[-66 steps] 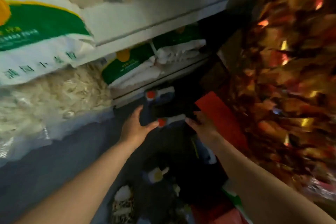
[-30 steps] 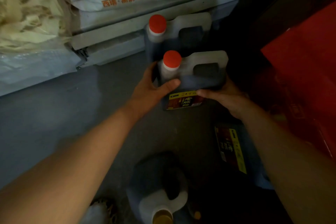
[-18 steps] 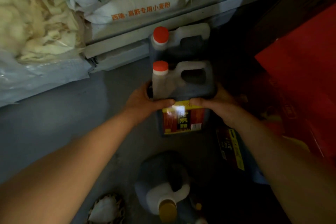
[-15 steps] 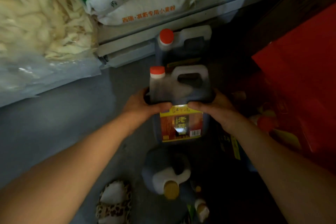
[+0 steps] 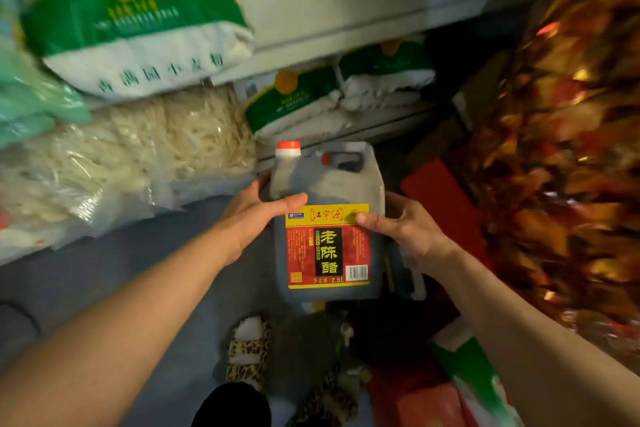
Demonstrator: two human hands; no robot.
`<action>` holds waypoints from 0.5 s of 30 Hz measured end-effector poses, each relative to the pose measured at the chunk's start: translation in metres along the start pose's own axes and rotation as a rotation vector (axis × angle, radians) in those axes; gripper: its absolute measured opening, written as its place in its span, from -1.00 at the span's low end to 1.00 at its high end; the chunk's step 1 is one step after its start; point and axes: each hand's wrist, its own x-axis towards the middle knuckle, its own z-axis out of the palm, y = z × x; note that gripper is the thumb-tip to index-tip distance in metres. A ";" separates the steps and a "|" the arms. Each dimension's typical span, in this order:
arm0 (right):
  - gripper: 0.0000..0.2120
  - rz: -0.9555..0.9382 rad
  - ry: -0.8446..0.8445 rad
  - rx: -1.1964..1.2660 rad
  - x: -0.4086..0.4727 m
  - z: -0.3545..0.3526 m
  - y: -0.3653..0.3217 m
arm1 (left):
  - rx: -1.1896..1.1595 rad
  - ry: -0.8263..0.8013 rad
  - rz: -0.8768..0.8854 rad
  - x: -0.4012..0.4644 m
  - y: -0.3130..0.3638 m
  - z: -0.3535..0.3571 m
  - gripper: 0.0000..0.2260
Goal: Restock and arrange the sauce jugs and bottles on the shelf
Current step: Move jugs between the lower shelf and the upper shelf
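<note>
1. The left hand (image 5: 258, 215) grips the upper left side of the vinegar jug (image 5: 329, 236), thumb laid across the front just above the label (image 5: 327, 246) and fingers curled round behind the neck.
2. The right hand (image 5: 403, 224) holds the opposite side, thumb on the label's top corner, fingers wrapped round the back edge.
3. The jug hangs upright in the air between both hands, above the floor (image 5: 104, 274) and in front of the low shelf (image 5: 346, 139); its red cap (image 5: 288, 148) is on.
4. A hand on each side probably suits a full, heavy jug: it stays level and the label faces out.
5. Flour bags (image 5: 138, 28) and a noodle bag (image 5: 138, 149) fill the shelves to the left, so the jug likely belongs lower down, to the right.
</note>
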 end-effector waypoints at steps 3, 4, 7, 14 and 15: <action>-0.56 -0.083 0.021 0.018 -0.061 -0.009 -0.069 | 0.017 -0.021 0.077 -0.053 0.080 -0.007 -0.20; -0.58 -0.115 0.037 0.022 -0.082 -0.013 -0.093 | 0.037 -0.030 0.113 -0.073 0.109 -0.009 -0.20; -0.59 -0.204 0.046 0.021 -0.147 -0.030 -0.165 | 0.088 -0.029 0.224 -0.133 0.196 -0.014 -0.13; -0.59 -0.514 0.054 0.005 -0.276 -0.064 -0.330 | 0.148 0.038 0.512 -0.273 0.372 -0.015 -0.20; -0.65 -0.565 0.056 0.004 -0.290 -0.067 -0.352 | 0.149 0.059 0.551 -0.289 0.392 -0.017 -0.24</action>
